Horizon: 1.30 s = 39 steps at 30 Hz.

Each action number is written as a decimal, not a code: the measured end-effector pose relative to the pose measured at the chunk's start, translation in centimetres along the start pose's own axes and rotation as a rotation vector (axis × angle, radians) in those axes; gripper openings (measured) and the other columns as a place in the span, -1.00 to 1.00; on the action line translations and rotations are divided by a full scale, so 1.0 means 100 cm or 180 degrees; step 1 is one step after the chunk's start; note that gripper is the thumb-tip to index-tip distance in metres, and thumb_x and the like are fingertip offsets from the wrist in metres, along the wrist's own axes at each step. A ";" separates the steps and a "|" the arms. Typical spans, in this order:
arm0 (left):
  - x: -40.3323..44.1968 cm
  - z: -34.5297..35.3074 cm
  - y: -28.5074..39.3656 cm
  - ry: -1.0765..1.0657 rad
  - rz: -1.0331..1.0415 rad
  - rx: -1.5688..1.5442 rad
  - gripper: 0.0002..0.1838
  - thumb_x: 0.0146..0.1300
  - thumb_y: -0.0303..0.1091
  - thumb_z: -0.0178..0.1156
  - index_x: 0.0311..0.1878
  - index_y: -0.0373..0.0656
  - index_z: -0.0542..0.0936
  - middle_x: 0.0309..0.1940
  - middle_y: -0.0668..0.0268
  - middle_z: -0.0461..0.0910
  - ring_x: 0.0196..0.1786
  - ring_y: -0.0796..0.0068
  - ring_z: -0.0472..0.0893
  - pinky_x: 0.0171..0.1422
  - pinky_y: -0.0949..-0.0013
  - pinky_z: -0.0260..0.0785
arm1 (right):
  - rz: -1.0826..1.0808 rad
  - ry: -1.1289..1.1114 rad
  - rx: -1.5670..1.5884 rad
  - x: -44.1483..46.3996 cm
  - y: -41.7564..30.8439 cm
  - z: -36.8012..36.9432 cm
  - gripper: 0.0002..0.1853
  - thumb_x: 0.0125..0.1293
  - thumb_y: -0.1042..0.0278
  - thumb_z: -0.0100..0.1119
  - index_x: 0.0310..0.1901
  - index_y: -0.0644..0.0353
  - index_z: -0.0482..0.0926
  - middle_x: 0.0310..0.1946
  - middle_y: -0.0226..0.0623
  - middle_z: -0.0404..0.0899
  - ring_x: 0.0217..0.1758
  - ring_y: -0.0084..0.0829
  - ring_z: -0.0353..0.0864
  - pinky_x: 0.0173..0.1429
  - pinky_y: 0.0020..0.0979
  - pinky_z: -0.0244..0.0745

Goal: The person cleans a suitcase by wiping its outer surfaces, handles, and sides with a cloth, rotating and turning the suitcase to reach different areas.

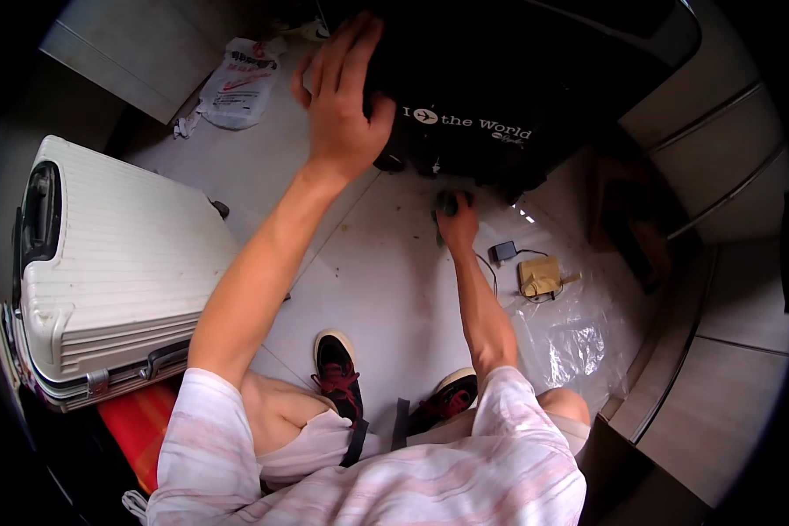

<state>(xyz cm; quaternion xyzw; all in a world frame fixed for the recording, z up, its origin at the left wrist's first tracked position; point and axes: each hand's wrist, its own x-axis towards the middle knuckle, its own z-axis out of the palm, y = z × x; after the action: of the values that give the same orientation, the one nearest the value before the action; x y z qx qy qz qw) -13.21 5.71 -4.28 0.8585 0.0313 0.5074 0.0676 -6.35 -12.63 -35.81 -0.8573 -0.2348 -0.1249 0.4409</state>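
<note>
My left hand (346, 105) reaches forward with its fingers spread, at the left side of a large black suitcase (535, 79) that bears white lettering and a plane logo. Whether the palm presses on the suitcase cannot be made out. Low down near the suitcase's bottom edge, my right hand (458, 224) is closed round a small dark green thing (448, 205), perhaps a cloth. That thing is mostly hidden by my fingers and is close to the tiled floor (368, 263).
A white ribbed suitcase (131, 254) stands on my left, with red fabric (140, 425) below it. Behind lies a white plastic bag (241, 83). On my right are a black adapter (503, 252), a tan box (540, 276) with a cable and clear plastic wrap (574, 346), beside cabinets (732, 351).
</note>
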 end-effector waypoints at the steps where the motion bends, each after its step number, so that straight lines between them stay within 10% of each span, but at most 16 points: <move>1: -0.003 -0.002 -0.007 -0.0032 -0.0111 -0.0036 -0.14 -0.10 -0.56 0.18 0.44 -0.07 0.36 0.44 0.30 0.37 0.47 0.27 0.28 0.49 0.15 -0.11 | 0.0316 -0.0058 0.0287 -0.003 -0.014 -0.011 -0.50 -0.05 0.41 0.44 0.02 0.05 0.59 0.10 0.07 0.47 0.09 0.16 0.49 0.11 -0.04 0.48; 9: -0.033 0.014 -0.026 -0.0068 -0.0565 -0.0131 -0.12 -0.11 -0.49 0.17 0.45 0.00 0.32 0.43 0.35 0.34 0.47 0.33 0.28 0.50 0.05 -0.20 | -0.1891 0.1788 0.0611 0.128 -0.148 -0.081 -0.43 -0.14 0.45 0.51 0.01 0.14 0.56 -0.01 -0.10 0.52 0.13 0.07 0.43 0.12 -0.03 0.43; 14: -0.050 0.004 -0.025 -0.0519 -0.0312 0.0038 -0.12 -0.10 -0.54 0.10 0.45 0.00 0.31 0.45 0.29 0.31 0.47 0.36 0.27 0.50 0.09 -0.19 | -0.1934 0.1548 0.0337 0.103 -0.076 0.001 -0.37 -0.10 0.42 0.54 0.09 -0.10 0.55 0.14 0.03 0.38 0.14 0.18 0.48 0.05 -0.04 0.55; 16: -0.054 -0.003 -0.031 -0.0510 -0.0431 0.0040 -0.12 -0.11 -0.55 0.09 0.45 0.00 0.31 0.44 0.29 0.32 0.47 0.36 0.27 0.49 0.10 -0.18 | -0.0783 0.0741 0.0172 0.060 -0.041 0.028 -0.35 -0.10 0.39 0.55 0.11 0.00 0.49 0.15 0.16 0.31 0.09 0.27 0.48 0.10 0.06 0.49; 22: -0.067 0.000 -0.046 -0.0402 -0.0624 -0.0058 -0.14 -0.08 -0.56 0.10 0.45 -0.01 0.31 0.41 0.36 0.35 0.44 0.41 0.31 0.47 -0.02 -0.15 | -0.0354 -0.0331 0.0226 0.015 -0.035 0.011 -0.48 -0.08 0.45 0.48 0.00 0.06 0.55 0.04 -0.04 0.48 0.04 0.12 0.54 0.09 -0.03 0.49; 27: -0.076 0.003 -0.061 -0.0376 -0.0788 -0.0023 -0.13 -0.07 -0.57 0.11 0.46 -0.01 0.29 0.41 0.29 0.34 0.43 0.35 0.30 0.48 0.11 -0.16 | -0.1836 0.1440 0.0530 0.085 -0.156 -0.075 -0.48 -0.12 0.48 0.49 -0.02 0.10 0.59 0.05 -0.05 0.52 0.04 0.08 0.50 0.08 -0.10 0.46; 31: -0.077 0.010 -0.064 -0.0289 -0.1109 -0.0196 -0.13 -0.07 -0.60 0.11 0.46 0.01 0.29 0.40 0.29 0.35 0.43 0.32 0.30 0.46 0.13 -0.15 | -0.1702 0.1547 0.0280 0.125 -0.153 -0.039 -0.48 -0.11 0.47 0.49 -0.01 0.04 0.61 0.04 -0.04 0.51 0.10 0.12 0.47 0.11 -0.02 0.43; 33: -0.076 0.011 -0.063 -0.0204 -0.1157 -0.0259 -0.13 -0.07 -0.61 0.11 0.46 0.01 0.29 0.40 0.28 0.36 0.44 0.30 0.30 0.46 0.14 -0.15 | -0.2262 0.1286 -0.0129 0.114 -0.106 0.001 -0.47 -0.08 0.46 0.47 0.03 -0.05 0.61 0.07 -0.02 0.46 0.12 0.14 0.46 0.15 0.01 0.41; 39: -0.088 0.004 -0.075 -0.0376 -0.1355 -0.0136 -0.15 -0.06 -0.61 0.11 0.44 0.01 0.31 0.37 0.28 0.38 0.43 0.28 0.31 0.44 0.14 -0.14 | -0.1044 -0.0348 -0.0703 0.012 -0.042 0.076 -0.52 0.01 0.42 0.41 0.04 -0.09 0.60 0.14 -0.04 0.42 0.16 0.23 0.44 0.19 0.11 0.40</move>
<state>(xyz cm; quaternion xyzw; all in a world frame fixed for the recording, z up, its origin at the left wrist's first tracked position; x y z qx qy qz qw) -17.02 11.99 -13.20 0.8591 0.1971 0.4311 0.1931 -7.39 -4.02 -36.79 -0.8562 -0.3796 -0.1733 0.3046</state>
